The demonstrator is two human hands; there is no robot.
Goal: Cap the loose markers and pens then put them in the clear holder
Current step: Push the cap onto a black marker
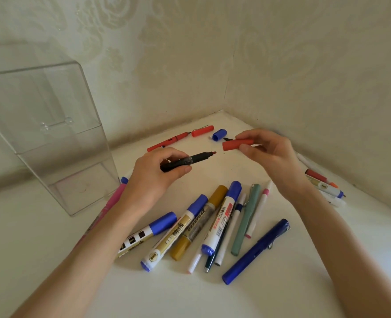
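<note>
Midway through the capping job, a person's left hand point(153, 177) grips an uncapped black marker point(190, 159) by its barrel above the white surface point(304, 283), its reddish tip pointing right. The right hand point(272, 152) pinches a red cap point(236, 144) between thumb and fingers, with the cap's open end facing the tip. The two are near each other but not yet touching, and the cap sits slightly higher than the tip.

The clear holder point(63, 134) stands upright at the left, well apart from both hands, and appears to have nothing in it. A cluster of capped markers and pens point(213, 221) lies between the forearms. Near the corner, a red pen point(167, 142) lies just beside its separated red cap point(202, 130), with a loose blue cap point(219, 134) close by.

The risk lies in the join. With the cap held higher than the tip, the felt could strike the rim rather than enter — smearing ink or bending the tip. A cap not pressed fully home could work loose once the marker is in the holder. The forearms also hang low over the cluster, where a careless sweep could scatter pens or send the blue cap rolling.
</note>
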